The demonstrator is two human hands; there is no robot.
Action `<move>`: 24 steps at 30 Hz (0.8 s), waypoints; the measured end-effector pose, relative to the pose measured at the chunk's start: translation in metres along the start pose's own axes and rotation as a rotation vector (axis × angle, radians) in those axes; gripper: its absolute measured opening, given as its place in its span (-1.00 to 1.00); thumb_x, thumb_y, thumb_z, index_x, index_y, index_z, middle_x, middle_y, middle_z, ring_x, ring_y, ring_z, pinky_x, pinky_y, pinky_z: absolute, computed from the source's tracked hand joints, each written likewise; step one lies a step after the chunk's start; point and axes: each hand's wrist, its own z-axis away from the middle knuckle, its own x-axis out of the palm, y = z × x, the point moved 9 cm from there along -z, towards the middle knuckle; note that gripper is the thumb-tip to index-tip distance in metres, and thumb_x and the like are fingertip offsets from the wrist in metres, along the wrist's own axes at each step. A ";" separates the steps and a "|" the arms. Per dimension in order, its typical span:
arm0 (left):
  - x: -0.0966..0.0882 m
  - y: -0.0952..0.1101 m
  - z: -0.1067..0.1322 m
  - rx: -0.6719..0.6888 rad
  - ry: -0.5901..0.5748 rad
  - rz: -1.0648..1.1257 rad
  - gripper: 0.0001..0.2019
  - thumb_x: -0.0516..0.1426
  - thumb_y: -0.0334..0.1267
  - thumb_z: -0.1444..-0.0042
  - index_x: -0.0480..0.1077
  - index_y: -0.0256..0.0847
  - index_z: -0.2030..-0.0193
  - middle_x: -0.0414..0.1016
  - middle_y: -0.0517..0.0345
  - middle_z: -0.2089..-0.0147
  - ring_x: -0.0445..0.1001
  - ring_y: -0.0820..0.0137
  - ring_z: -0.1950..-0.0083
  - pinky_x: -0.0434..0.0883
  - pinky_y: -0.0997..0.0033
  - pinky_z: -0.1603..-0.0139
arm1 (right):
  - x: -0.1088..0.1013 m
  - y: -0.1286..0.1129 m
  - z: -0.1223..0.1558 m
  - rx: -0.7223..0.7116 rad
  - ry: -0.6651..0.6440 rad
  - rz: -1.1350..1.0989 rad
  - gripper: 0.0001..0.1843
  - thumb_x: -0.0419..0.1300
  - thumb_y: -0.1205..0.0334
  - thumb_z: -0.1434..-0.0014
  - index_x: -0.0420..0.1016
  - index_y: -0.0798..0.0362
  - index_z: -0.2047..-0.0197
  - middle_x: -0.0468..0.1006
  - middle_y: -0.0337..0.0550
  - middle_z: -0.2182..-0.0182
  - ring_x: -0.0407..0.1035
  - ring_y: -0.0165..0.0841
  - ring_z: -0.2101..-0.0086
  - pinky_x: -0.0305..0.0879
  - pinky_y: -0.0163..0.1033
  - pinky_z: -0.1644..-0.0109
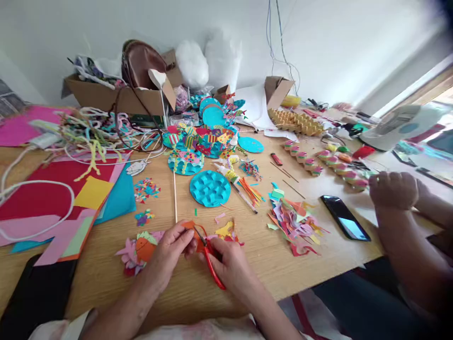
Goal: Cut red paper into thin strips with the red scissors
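My left hand (172, 252) pinches a small orange paper piece (189, 226) near the front edge of the wooden table (283, 264). My right hand (230, 265) is wrapped round red-handled scissors (212, 264), whose blades meet the orange piece. Beside my left hand lie a pink paper flower and an orange paper shape (144, 248). Yellow and pink paper scraps (226, 230) lie just beyond the scissors.
Another person's hands (394, 190) work at the right, next to a black phone (345, 218). A scrap heap (293, 219), teal paper discs (210, 188), a wooden stick (174, 196), coloured sheets (53, 198) and cardboard boxes (113, 94) crowd the table.
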 end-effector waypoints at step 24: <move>0.007 0.007 0.000 0.090 -0.073 -0.096 -0.81 0.13 -0.25 0.01 0.45 -0.15 0.22 0.45 0.19 0.22 0.38 0.40 0.21 0.29 0.49 0.18 | -0.003 -0.002 0.000 0.010 0.017 -0.062 -0.68 0.08 0.15 -0.08 0.08 0.05 0.60 0.13 -0.37 0.66 -0.03 -0.52 0.61 -0.11 -0.40 0.55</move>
